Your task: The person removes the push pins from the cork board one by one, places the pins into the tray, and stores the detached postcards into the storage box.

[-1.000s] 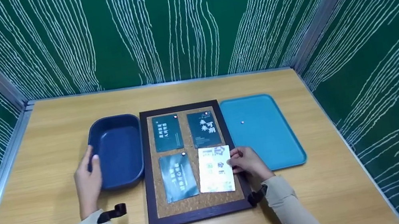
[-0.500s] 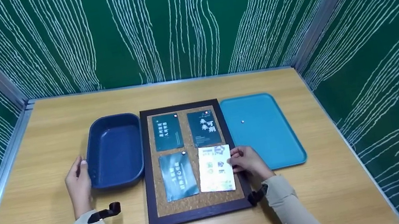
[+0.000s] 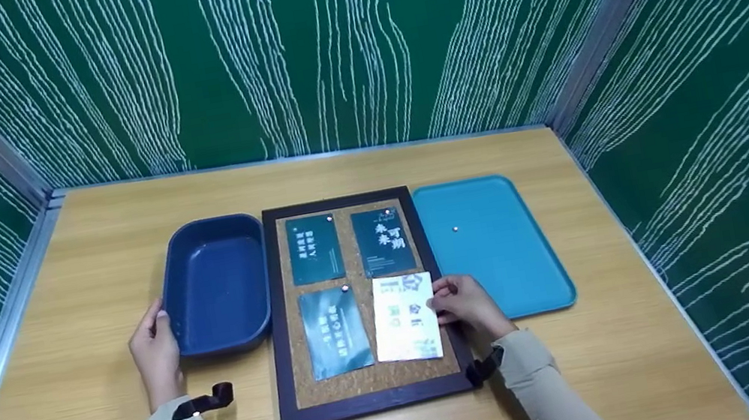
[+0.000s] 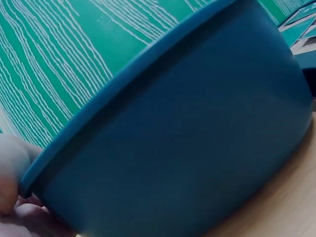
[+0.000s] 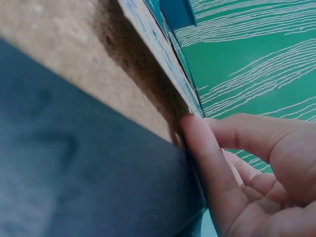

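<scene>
My left hand (image 3: 156, 353) is at the near left side of a deep blue plastic basin (image 3: 221, 296), thumb on the rim and fingers below it. In the left wrist view the basin's outer wall (image 4: 182, 133) fills most of the picture, with the fingers (image 4: 24, 217) at its rim. My right hand (image 3: 462, 302) pinches the right edge of a white printed card (image 3: 407, 337) between thumb and fingers. That card lies over the lower right of a cork board (image 3: 336, 390); in the right wrist view its edge (image 5: 163, 59) stands slightly off the cork.
Three teal cards, one at the board's upper left (image 3: 317, 265), are pinned with small pushpins. A flat turquoise tray (image 3: 503, 249) adjoins the board on the right, with one pushpin (image 3: 455, 229) on it. Green patterned panels (image 3: 346, 40) enclose the table's back and sides.
My left hand has slid down along the basin's left side, toward me, from further up the rim. My right hand has kept its place with the white card.
</scene>
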{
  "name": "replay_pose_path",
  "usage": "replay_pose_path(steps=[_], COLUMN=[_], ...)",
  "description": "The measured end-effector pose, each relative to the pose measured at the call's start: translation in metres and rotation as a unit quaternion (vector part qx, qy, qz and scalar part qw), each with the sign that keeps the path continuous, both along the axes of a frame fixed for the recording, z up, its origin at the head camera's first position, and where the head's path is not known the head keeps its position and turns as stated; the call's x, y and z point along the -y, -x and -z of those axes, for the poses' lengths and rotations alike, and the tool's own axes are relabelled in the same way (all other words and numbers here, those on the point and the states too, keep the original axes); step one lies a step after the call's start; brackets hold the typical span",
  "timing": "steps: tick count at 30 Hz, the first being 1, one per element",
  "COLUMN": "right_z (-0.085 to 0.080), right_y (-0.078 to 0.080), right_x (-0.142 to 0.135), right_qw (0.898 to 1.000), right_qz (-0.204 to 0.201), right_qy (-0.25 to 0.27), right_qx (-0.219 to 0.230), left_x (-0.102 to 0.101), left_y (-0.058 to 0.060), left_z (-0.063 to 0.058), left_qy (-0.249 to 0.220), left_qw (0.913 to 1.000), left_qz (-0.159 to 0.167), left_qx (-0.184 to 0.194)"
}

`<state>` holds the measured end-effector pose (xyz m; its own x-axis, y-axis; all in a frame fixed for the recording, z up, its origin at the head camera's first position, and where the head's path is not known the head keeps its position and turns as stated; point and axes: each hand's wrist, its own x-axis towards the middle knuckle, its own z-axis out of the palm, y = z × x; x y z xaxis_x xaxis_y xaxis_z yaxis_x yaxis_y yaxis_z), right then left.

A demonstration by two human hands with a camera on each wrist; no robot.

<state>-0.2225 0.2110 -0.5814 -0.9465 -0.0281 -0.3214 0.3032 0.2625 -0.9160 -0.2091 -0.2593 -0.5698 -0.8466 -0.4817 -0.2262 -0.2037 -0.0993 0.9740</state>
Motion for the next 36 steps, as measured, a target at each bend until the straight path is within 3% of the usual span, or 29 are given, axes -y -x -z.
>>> replay_pose_path(steps=[9,19,28,36], right_z=[-0.001,-0.002,-0.002,-0.013], right_y=[-0.001,-0.002,0.001,0.004], right_x=[0.000,-0.001,-0.001,0.002], right_qw=[1.000,1.000,0.999,0.999], right_qz=[0.003,0.003,0.017,0.008], right_qy=[0.005,0.005,0.027,0.030], right_qx=[0.007,-0.003,0.021,0.026], left_x=[-0.003,-0.004,-0.003,-0.003], left_y=[0.000,-0.002,-0.003,-0.002], left_z=[0.002,0.002,0.004,0.005], left_qy=[0.008,0.009,0.014,0.001], left_qw=[0.9996,0.9995,0.9996,0.9996], left_qz=[-0.012,-0.016,-0.013,-0.015], left_qx=[-0.024,-0.027,-0.023,-0.023])
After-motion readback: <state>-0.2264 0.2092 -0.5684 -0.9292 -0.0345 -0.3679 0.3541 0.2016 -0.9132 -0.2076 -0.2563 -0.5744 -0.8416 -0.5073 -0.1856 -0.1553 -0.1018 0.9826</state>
